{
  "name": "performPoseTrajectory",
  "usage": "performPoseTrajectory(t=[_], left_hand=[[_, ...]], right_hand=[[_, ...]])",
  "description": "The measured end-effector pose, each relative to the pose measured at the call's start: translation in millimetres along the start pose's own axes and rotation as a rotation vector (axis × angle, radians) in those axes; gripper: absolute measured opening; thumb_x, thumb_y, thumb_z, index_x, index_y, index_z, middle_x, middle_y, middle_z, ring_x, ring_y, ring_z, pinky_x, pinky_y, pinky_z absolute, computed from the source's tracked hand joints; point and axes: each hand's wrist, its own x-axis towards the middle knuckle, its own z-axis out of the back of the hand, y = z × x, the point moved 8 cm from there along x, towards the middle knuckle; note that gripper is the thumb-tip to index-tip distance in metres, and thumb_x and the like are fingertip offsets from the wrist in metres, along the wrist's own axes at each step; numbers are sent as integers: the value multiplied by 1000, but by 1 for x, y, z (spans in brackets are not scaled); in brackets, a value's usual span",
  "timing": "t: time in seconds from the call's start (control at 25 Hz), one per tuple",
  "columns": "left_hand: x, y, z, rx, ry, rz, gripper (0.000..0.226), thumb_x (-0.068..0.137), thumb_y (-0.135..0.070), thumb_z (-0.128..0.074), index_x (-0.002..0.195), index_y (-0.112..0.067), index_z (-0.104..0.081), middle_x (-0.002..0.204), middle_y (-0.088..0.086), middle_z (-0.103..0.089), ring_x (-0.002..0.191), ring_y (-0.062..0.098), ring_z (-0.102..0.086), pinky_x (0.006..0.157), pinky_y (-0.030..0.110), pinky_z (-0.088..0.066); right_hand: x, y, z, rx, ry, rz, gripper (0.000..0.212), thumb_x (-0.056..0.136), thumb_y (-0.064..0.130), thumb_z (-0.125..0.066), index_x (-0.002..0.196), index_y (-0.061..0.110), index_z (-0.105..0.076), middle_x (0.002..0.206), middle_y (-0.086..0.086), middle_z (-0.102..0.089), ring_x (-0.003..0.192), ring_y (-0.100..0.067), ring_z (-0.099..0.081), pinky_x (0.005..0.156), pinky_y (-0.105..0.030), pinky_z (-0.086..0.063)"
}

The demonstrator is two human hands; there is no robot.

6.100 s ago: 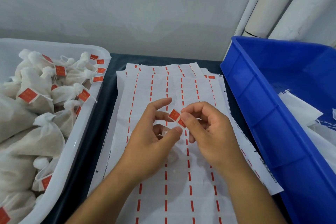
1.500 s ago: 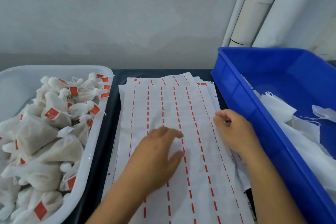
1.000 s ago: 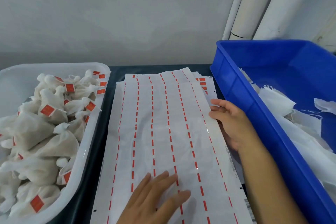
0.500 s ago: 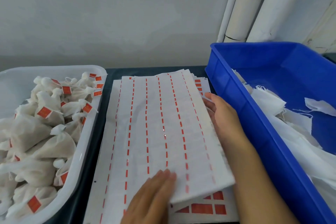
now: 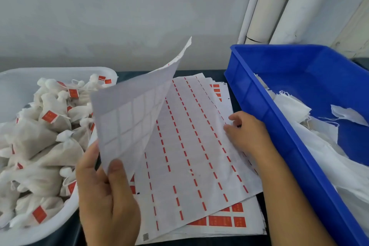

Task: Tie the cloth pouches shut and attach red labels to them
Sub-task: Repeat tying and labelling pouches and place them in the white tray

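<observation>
My left hand [image 5: 103,195] pinches the near corner of a used backing sheet [image 5: 131,118] and holds it lifted, its blank underside facing me. Under it lies another used sheet [image 5: 191,158] with only thin red strips left. My right hand [image 5: 247,136] rests on that sheet's right edge, fingers bent. A sheet of whole red labels [image 5: 219,220] shows at the bottom of the stack. Tied cloth pouches [image 5: 52,146] with red labels fill the white tub [image 5: 65,217] on the left. Flat white cloth pouches [image 5: 295,110] lie in the blue bin [image 5: 265,124] on the right.
The sheet stack lies on a dark table strip between tub and bin. A grey wall stands close behind. White pipes [image 5: 267,6] run up the wall at the back right, above the blue bin.
A red label was between my fingertips earlier. Since then my left hand slid to the stack's near edge, took the top used sheet and swung it up to the left; my right hand stayed on the right edge.
</observation>
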Motion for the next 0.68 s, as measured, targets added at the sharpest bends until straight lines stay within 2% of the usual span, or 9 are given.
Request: performPoseTrajectory(t=[0.08, 0.16, 0.2, 0.28, 0.36, 0.48, 0.52, 0.6, 0.68], left_hand=[[3, -14, -19, 84, 96, -111, 45, 101, -39, -47, 140, -60, -38, 125, -14, -68, 97, -2, -71, 71, 18, -58], [-2, -10, -53, 289, 381, -222, 49, 107, -24, -46, 150, -46, -41, 145, -9, -57, 118, 5, -64, 93, 18, -52], [-9, -6, -66, 444, 527, -291, 48, 108, -19, -47, 145, -48, -50, 156, -1, -48, 132, 13, -56, 102, 20, -48], [-38, -3, -76, 275, 811, -332, 49, 99, -37, -59, 138, -64, -46, 163, 4, -38, 138, 11, -51, 104, 22, -50], [-61, -2, -77, 373, 979, -467, 59, 83, -61, -65, 136, -57, -41, 167, -12, -25, 132, -2, -53, 96, 23, -52], [-82, 23, -88, 630, 1192, -469, 46, 83, -83, -47, 122, -75, -24, 147, -56, 11, 131, -18, -23, 112, 29, -25], [-82, 23, -85, 629, 1197, -485, 47, 85, -83, -45, 124, -76, -18, 137, -63, 5, 131, -20, -20, 115, 28, -18], [-85, 22, -81, 621, 1148, -601, 49, 92, -78, -36, 135, -64, -17, 131, -62, -12, 132, -19, -31, 117, 19, -19], [-92, 35, -72, 669, 1249, -491, 40, 98, -71, -31, 132, -50, -36, 128, -51, -42, 114, -18, -54, 104, 10, -40]], right_hand=[[0, 0, -3, 28, 39, 0, 39, 94, 35, -73, 130, 28, -57, 126, 3, -64, 100, -11, -57, 83, -26, -47], [-1, 2, -4, 36, 52, 1, 42, 94, 35, -73, 132, 27, -56, 126, 2, -63, 103, -14, -59, 84, -28, -49], [-2, 3, -4, 29, 54, 1, 44, 94, 34, -73, 133, 26, -56, 127, 1, -64, 106, -15, -60, 88, -31, -50], [-3, 3, -2, 32, 69, 5, 45, 94, 32, -73, 135, 24, -56, 126, 0, -66, 106, -16, -62, 88, -32, -50], [-2, 1, -3, 65, 97, 9, 45, 93, 34, -74, 134, 24, -56, 119, 2, -68, 103, -15, -63, 85, -31, -49], [-2, -1, -5, 169, 112, 11, 39, 92, 36, -75, 126, 28, -60, 107, 11, -67, 97, -10, -65, 84, -31, -54], [-2, -2, -6, 225, 114, 1, 35, 91, 35, -75, 122, 28, -61, 105, 11, -70, 94, -10, -69, 83, -32, -57], [-3, -3, -9, 353, 142, -25, 26, 91, 33, -75, 116, 29, -66, 102, 8, -76, 87, -11, -75, 78, -35, -63], [-6, 0, -14, 488, 235, -55, 26, 92, 32, -76, 115, 33, -65, 97, 7, -79, 84, -14, -78, 78, -42, -64]])
